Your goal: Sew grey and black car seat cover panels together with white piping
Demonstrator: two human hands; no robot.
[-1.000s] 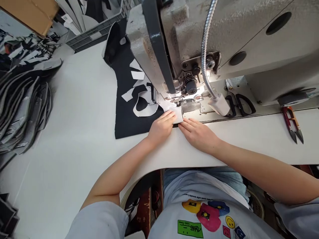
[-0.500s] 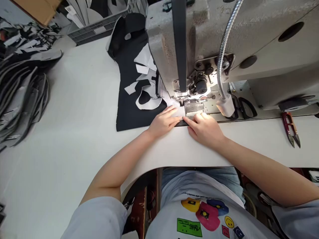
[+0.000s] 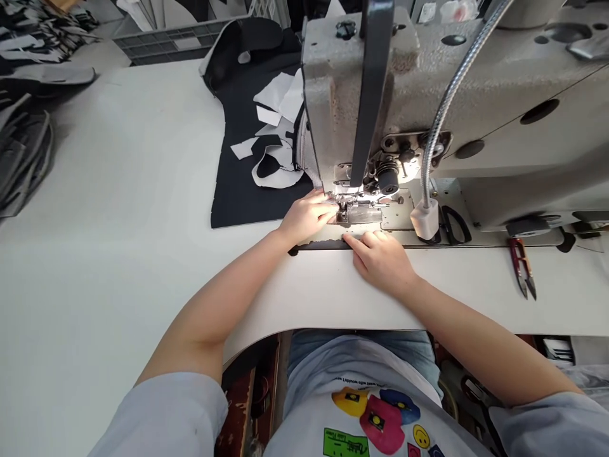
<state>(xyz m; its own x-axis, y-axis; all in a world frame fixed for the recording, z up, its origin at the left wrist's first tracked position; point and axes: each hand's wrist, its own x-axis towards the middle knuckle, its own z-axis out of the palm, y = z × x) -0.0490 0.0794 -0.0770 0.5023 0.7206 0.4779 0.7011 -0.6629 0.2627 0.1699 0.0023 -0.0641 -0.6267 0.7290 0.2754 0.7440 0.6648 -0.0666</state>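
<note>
The pale cloth (image 3: 309,158) has been moved toward eleven o'clock, left hand (image 3: 303,220) fingers together, right hand (image 3: 383,260) fingers spread, so less seems unsewn.

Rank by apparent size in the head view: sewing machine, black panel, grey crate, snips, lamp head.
1. Sewing machine
2. Black panel
3. Grey crate, partly cut off
Unranked, both smallest: snips, longer but thin; lamp head, shorter but bulkier.

A smooth white tabletop with a curved near edge (image 3: 118,190) is spread across the scene. Far left, a grey plastic grid-walled crate (image 3: 159,49) is placed near heaped black-and-white scraps (image 3: 35,32).
</note>
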